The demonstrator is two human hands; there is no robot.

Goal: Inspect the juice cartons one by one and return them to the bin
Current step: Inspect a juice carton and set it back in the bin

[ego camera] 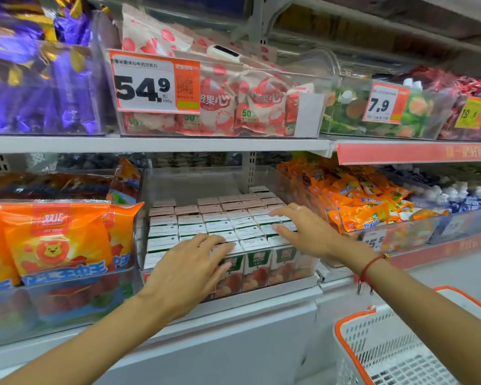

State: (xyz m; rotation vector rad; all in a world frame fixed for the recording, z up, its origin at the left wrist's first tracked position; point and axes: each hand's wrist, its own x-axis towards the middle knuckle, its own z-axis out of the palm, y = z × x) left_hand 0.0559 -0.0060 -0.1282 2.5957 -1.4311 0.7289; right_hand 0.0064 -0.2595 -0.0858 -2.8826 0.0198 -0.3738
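Juice cartons [228, 218] — packed upright in tight rows inside clear bin [303, 269] on the lower shelf [261, 297], white tops up, fruit-printed fronts visible through the bin's front wall. Left hand [188, 266] laid over the front-left cartons, fingers straight and spread, fingertips touching the carton tops; grip open, nothing held. Right hand [300, 230] stretched flat over the right-side rows, fingers extended and resting on the tops; grip likewise open. Red cord bracelet [371, 266] worn on the right wrist.

Just beside the bin on the left: orange snack bags [56, 237] with a cartoon lion face. On the right: bin of small orange packets [358, 201]. Upper shelf — pink-and-white fruit pouches [247, 107] behind a price tag reading 54.9 [154, 83], purple-wrapped sweets [39, 84] at far left, green packs behind a 7.9 tag [383, 105] at right. White shopping basket with orange rim [347, 348] seen at lower right, below the right forearm.
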